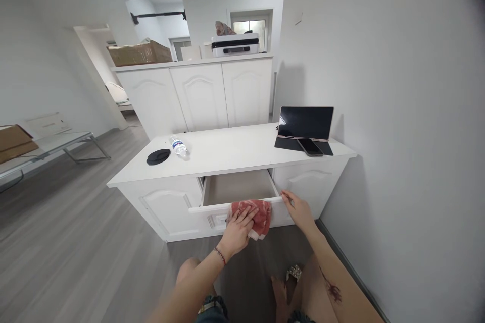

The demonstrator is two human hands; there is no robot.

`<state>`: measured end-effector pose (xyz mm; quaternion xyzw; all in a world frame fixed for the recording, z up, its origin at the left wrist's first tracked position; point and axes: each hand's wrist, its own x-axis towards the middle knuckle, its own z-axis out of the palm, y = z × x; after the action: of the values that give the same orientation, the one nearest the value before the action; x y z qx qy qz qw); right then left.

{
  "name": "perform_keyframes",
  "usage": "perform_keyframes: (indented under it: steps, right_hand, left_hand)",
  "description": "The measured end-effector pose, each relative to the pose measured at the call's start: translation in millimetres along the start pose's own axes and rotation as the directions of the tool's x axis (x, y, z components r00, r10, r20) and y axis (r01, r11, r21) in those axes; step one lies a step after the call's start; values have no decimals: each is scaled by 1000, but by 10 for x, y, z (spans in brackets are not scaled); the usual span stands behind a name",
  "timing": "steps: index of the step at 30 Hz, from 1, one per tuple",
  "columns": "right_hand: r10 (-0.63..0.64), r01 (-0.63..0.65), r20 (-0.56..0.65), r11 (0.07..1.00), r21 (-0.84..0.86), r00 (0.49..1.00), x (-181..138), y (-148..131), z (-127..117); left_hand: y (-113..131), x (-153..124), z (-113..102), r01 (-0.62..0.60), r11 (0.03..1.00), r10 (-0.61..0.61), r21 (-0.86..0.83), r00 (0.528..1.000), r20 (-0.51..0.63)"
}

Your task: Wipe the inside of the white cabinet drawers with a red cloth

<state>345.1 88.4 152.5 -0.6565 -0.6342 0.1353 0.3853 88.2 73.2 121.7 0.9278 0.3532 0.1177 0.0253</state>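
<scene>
A white drawer point(237, 187) stands pulled out of the low cabinet, with nothing visible inside it. My left hand point(239, 227) holds a red and white towel point(262, 218) pressed against the drawer's front panel. The fingers lie over the cloth, and part of it hangs below them. At the right end of the drawer front, my right hand point(296, 206) grips the top edge, fingers curled over it. A dark handle on the front is partly hidden beside the towel.
On the white cabinet top point(227, 146) are a plastic bottle point(179, 146), a black round pad point(158, 156), a tablet point(306, 123) on its stand and a phone point(309, 147). A taller cabinet point(200, 96) stands behind. The wall point(409, 136) is close on the right.
</scene>
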Motion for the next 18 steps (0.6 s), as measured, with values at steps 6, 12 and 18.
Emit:
perform_keyframes:
  steps: [6,12,18]
  right_hand:
    - [-25,25,1,1000,4,1000,9,22,8]
    - [-14,14,12,1000,-7,1000,17,33,12]
    - [-17,17,9,1000,18,1000,16,34,9]
  left_hand:
    - [185,256,137,-71,997,71,-9,997,10]
    - [353,435,308,-98,995,99,-29,995,29]
    - [424,408,281,-55,998,55,-16,999,1]
